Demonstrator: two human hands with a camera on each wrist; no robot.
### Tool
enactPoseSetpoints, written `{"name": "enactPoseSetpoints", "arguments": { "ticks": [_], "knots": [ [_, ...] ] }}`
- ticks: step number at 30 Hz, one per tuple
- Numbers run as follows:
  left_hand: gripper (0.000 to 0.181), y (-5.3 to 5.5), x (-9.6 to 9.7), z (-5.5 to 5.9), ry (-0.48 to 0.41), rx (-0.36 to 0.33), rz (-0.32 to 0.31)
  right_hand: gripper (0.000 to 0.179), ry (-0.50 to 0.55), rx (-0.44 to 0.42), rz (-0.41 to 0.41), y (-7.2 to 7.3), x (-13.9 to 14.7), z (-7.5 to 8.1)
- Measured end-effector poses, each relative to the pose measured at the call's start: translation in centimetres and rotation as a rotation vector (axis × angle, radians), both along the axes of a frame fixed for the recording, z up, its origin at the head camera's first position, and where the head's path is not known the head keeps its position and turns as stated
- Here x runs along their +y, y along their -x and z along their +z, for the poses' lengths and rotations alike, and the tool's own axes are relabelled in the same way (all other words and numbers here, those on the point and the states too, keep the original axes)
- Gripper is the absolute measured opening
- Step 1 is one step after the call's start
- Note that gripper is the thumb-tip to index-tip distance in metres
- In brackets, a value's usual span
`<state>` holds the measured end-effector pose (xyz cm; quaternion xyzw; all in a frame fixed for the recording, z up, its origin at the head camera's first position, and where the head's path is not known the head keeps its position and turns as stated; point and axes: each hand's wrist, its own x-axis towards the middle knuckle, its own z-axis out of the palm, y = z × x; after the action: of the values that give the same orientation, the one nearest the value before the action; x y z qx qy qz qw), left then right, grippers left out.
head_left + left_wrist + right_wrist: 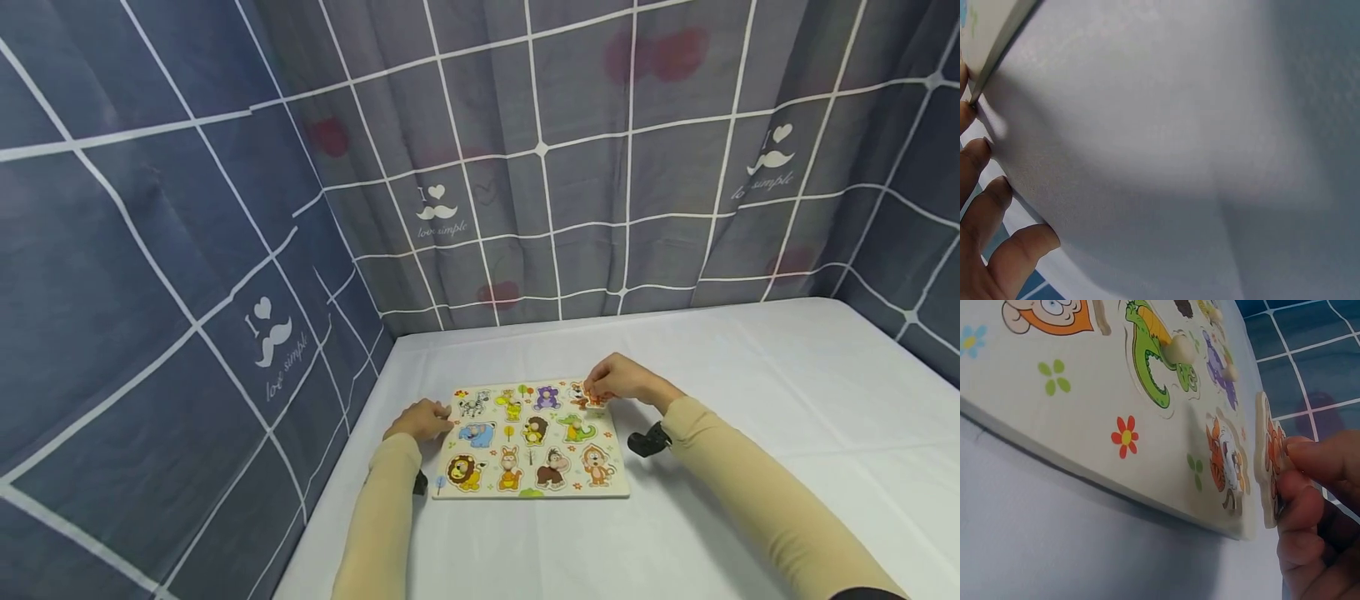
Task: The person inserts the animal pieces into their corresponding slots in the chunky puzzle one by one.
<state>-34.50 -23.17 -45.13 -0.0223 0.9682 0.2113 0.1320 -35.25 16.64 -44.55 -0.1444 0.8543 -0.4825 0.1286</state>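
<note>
A wooden animal puzzle board [577, 493] lies flat on the white table. Above its far right corner my right hand [628, 382] pinches the tiger puzzle piece [1267, 462] between thumb and fingers. Seen from the right wrist, that piece stands tilted on edge, off the board, beside its printed tiger recess [1229, 465]. At the board's left edge rests my left hand [420, 421], its fingertips right at the rim and its fingers loosely spread in the left wrist view. The crocodile piece [1146, 362], with its round wooden knob, sits in its slot near the tiger recess.
Several other animal pieces sit on the board, among them a zebra [473, 404], a lion [465, 473] and a monkey [597, 465]. White cloth [720, 367] covers the table. Dark checked curtains [480, 167] hang behind and on both sides.
</note>
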Motion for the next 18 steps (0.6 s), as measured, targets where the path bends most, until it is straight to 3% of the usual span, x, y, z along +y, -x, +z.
{"name": "enactPoseSetpoints", "arguments": {
  "ticks": [18],
  "knots": [
    [0.049,-0.4,0.0,0.4,0.003,0.004,-0.003,0.014,-0.026,0.005,0.007,1.2,-1.5,-0.7]
  ]
}}
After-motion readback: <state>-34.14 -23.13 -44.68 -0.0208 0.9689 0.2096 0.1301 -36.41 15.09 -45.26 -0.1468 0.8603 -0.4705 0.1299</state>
